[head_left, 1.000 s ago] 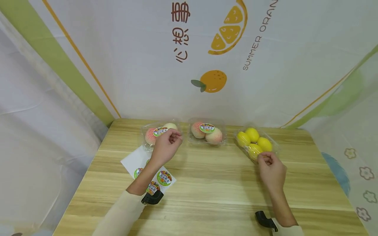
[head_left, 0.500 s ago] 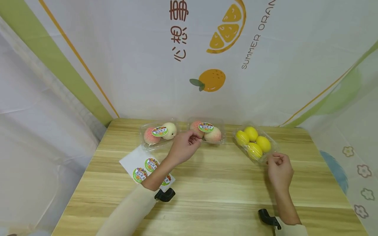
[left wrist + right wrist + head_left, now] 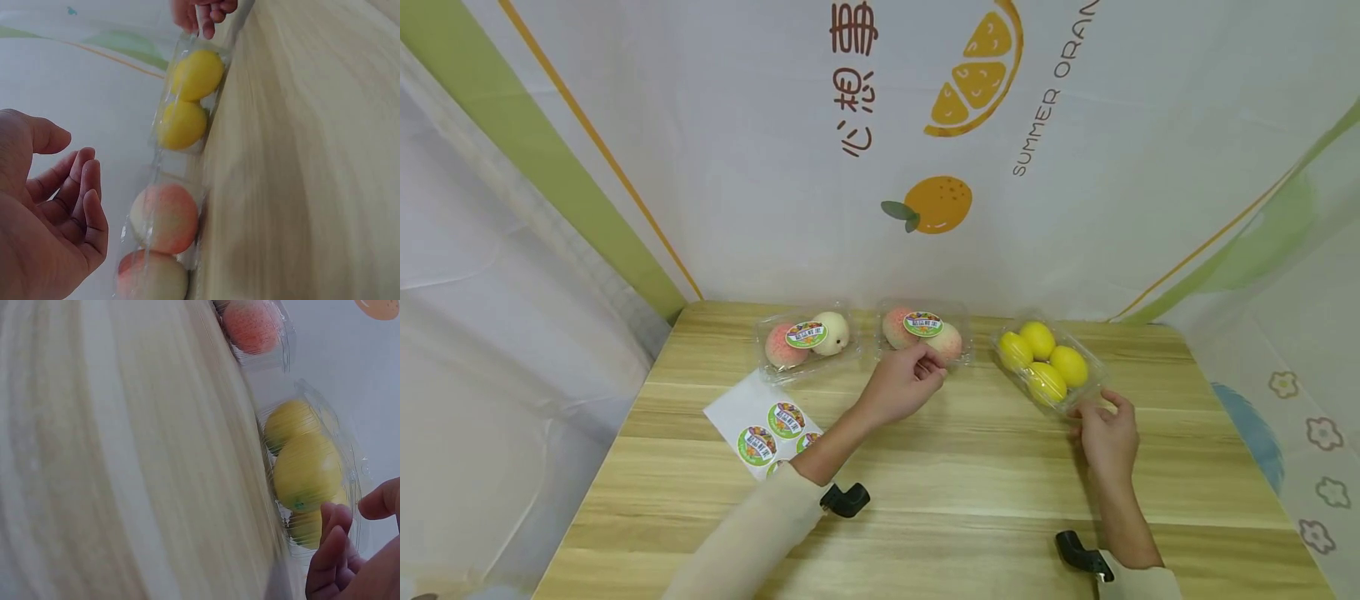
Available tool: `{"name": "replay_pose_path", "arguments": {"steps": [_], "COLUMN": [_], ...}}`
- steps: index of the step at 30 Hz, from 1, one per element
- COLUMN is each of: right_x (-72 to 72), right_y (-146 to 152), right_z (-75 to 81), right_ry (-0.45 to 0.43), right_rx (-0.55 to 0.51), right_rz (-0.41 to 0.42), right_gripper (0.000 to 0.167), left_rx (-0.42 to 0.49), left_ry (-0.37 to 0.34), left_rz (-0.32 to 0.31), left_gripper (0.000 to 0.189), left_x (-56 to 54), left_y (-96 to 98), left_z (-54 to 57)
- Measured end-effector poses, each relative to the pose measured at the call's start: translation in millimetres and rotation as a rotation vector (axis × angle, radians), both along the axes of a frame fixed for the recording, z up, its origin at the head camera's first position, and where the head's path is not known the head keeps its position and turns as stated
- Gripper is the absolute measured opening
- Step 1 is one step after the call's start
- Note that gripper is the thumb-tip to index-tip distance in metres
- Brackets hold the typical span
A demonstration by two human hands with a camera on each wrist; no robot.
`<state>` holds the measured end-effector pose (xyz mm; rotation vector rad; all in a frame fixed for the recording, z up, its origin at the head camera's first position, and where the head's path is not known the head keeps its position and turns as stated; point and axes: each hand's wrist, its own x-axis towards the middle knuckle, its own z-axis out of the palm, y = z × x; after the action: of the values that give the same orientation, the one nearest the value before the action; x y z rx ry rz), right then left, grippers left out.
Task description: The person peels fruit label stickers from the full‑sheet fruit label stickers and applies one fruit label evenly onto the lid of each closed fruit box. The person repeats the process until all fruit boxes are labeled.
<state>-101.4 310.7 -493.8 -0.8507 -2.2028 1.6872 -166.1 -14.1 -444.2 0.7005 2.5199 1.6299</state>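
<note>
My left hand (image 3: 904,385) hovers in front of the middle clear plastic box (image 3: 964,342), which holds two peaches (image 3: 897,329) under an oval fruit label (image 3: 922,324). In the left wrist view its fingers curl loosely, thumb apart, with nothing between them. My right hand (image 3: 1108,437) is at the near right corner of another clear box (image 3: 1093,367) with several lemons (image 3: 1047,382) inside. The right wrist view shows a gap between thumb and fingers beside that box's edge; whether they touch it I cannot tell. No label shows on the lemon box.
At the left is a third clear box (image 3: 767,321) with a pink peach and a pale one, also labelled. A white sticker sheet (image 3: 730,408) lies in front of it, partly under my left forearm. Behind the wooden table (image 3: 970,517) hangs a printed curtain (image 3: 760,167).
My left hand has moved right, from the left peach box to the middle one. My right hand drew back slightly from the lemon box, then came a little closer to its corner. The boxes stay put.
</note>
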Motion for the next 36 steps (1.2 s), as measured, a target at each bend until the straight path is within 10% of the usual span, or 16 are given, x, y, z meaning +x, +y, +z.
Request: {"name": "replay_pose_path", "arguments": {"steps": [14,36], "right_x": [-1.0,17.7], "right_y": [2,13], "right_z": [3.9,2.9], "right_ry": [0.009,-0.062], "right_rx": [-0.138,-0.067], "right_rz": [0.033,0.095], "right_gripper": [0.075,0.074], "left_rx": [-0.033,-0.066], "left_ry": [-0.053,-0.121], "left_rz": [-0.031,0.0], "left_gripper": [0.012,0.01], "left_x": [5.5,4.0], "left_y": [23.7,50.0], "left_z": [-19.5,-41.8]}}
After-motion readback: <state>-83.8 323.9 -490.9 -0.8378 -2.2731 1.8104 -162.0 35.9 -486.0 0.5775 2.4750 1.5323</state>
